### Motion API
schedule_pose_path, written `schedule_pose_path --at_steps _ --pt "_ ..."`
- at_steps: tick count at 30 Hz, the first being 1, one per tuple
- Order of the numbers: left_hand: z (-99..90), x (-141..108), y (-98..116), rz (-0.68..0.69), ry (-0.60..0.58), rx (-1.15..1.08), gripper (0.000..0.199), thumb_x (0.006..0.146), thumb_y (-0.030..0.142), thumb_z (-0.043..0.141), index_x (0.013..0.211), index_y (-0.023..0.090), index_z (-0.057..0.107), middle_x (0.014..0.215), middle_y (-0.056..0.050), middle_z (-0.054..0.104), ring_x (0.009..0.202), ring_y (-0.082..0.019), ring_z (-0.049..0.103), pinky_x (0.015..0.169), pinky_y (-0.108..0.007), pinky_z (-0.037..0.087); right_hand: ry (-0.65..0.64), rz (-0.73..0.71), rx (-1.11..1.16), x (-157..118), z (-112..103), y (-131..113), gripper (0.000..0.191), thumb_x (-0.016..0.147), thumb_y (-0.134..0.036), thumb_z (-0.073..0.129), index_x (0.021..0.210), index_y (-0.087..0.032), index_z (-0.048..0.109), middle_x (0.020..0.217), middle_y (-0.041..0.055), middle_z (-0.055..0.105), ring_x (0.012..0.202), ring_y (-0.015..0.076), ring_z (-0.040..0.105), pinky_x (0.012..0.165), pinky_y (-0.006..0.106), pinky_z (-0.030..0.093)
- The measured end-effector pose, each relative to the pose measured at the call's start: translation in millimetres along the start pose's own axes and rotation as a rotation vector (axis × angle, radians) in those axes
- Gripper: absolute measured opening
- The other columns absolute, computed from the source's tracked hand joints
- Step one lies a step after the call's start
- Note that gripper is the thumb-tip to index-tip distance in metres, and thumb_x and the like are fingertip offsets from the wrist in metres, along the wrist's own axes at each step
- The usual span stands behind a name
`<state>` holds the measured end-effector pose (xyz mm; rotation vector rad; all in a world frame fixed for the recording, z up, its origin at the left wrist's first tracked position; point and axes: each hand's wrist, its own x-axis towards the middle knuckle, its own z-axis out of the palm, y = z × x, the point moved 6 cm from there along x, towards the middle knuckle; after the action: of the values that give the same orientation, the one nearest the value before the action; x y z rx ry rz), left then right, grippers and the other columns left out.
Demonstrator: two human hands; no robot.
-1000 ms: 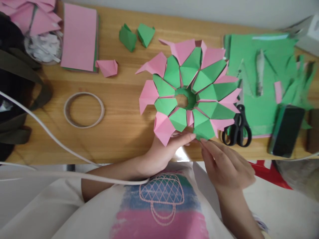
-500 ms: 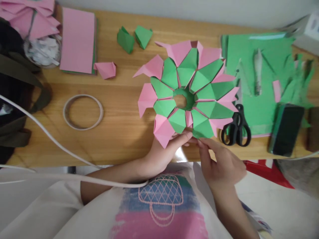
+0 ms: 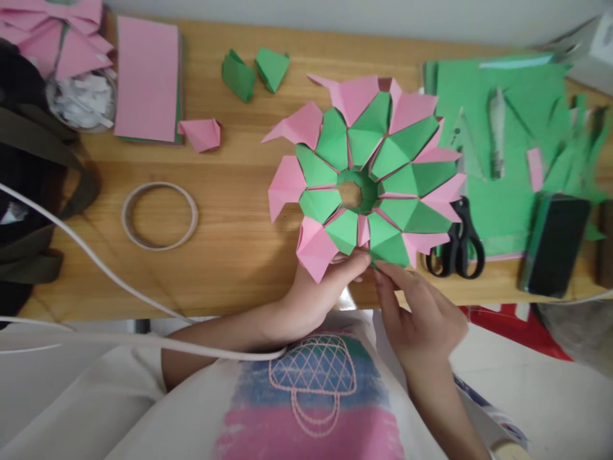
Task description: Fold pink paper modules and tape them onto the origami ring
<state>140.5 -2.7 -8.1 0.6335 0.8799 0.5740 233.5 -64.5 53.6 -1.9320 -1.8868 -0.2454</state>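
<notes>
A ring-shaped folded paper flower (image 3: 318,171), green petals inside and pink points outside, is held tilted over the front edge of the table. My left hand (image 3: 330,281) grips its near side, thumb on top and the other fingers partly hidden beneath the paper. At the nearest green petal, my right hand (image 3: 419,306) pinches the lower edge between thumb and forefinger. Through the round hole in the middle the table top shows. Black-handled scissors (image 3: 457,246) lie just right of the flower, their blades partly covered by it.
On the wooden table (image 3: 239,255) lie a tape roll (image 3: 160,246), a pink folded piece (image 3: 201,134), two green folded pieces (image 3: 272,69) and a pink paper stack (image 3: 147,80). Green sheets (image 3: 498,217) with a cutter (image 3: 498,134) and a phone (image 3: 555,246) are at right. A white cable (image 3: 96,255) crosses the left.
The flower's far side has shifted slightly to the right and its tilt has altered a little. My right hand has moved slightly left along the near petal. Both hands keep their hold.
</notes>
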Motion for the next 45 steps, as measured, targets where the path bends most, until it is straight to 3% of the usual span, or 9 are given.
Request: schedule_pose_path --at_steps 8,13,18,23,29,41,45 --pt "0.3 2.6 -6.5 -0.063 0.016 -0.087 0.019 0.081 0.031 0.062 0.070 0.015 0.065 0.071 -0.002 0.063 0.074 -0.015 0.060 0.075 -0.031 0.050 0.034 -0.030 0.035 -2.7 -1.7 1.0 0.015 0.082 -0.016 0.066 0.097 -0.020 0.064 0.072 -0.0015 0.072 0.061 0.0106 0.066 0.058 0.021 0.047" --pt "0.6 2.5 -6.9 -0.059 0.009 -0.100 0.018 0.079 0.029 0.063 0.071 0.014 0.067 0.083 -0.005 0.068 0.081 -0.016 0.063 0.077 -0.031 0.051 0.032 -0.040 0.027 -2.7 -1.7 0.3 0.016 0.083 -0.015 0.065 0.098 -0.020 0.064 0.073 -0.0017 0.072 0.060 0.0099 0.066 0.059 0.020 0.048" --pt "0.8 1.9 -4.8 -0.066 0.013 -0.085 0.018 0.081 0.029 0.063 0.071 0.014 0.067 0.080 -0.004 0.067 0.080 -0.016 0.063 0.078 -0.031 0.052 0.031 -0.045 0.056 -2.7 -2.1 -0.2 0.017 0.082 -0.013 0.066 0.098 -0.018 0.064 0.073 0.0002 0.072 0.063 0.0115 0.066 0.059 0.022 0.048" --pt "-0.3 1.3 -3.9 -0.069 0.026 -0.075 0.017 0.080 0.028 0.064 0.072 0.014 0.067 0.094 -0.005 0.068 0.083 -0.016 0.062 0.077 -0.029 0.052 0.045 -0.050 0.048 -4.3 -2.8 0.7 0.018 0.082 -0.015 0.066 0.099 -0.021 0.064 0.073 -0.0021 0.072 0.059 0.0103 0.065 0.058 0.022 0.048" --pt "-1.5 1.4 -4.6 -0.047 0.036 -0.051 0.018 0.081 0.030 0.066 0.071 0.015 0.067 0.076 -0.003 0.066 0.079 -0.016 0.062 0.075 -0.030 0.052 0.039 -0.042 0.045 -1.9 -4.7 0.0 0.019 0.081 -0.015 0.067 0.098 -0.021 0.064 0.073 -0.0014 0.072 0.059 0.0113 0.066 0.057 0.022 0.050" --pt "-3.2 1.6 -4.3 -0.015 0.040 -0.036 0.017 0.079 0.028 0.067 0.070 0.015 0.063 0.074 -0.001 0.062 0.072 -0.013 0.059 0.073 -0.028 0.051 0.033 0.023 0.023 -0.8 -4.6 -1.7 0.015 0.080 -0.015 0.068 0.094 -0.020 0.065 0.071 -0.0017 0.073 0.060 0.0112 0.067 0.057 0.020 0.049" --pt "-3.1 0.8 -5.6 -0.028 0.042 -0.018 0.016 0.080 0.029 0.067 0.073 0.015 0.064 0.076 -0.001 0.063 0.075 -0.013 0.060 0.076 -0.029 0.051 0.017 0.121 0.052 -1.3 -3.5 -1.5 0.011 0.081 -0.016 0.068 0.091 -0.020 0.067 0.073 -0.0015 0.073 0.061 0.0107 0.068 0.059 0.020 0.051"
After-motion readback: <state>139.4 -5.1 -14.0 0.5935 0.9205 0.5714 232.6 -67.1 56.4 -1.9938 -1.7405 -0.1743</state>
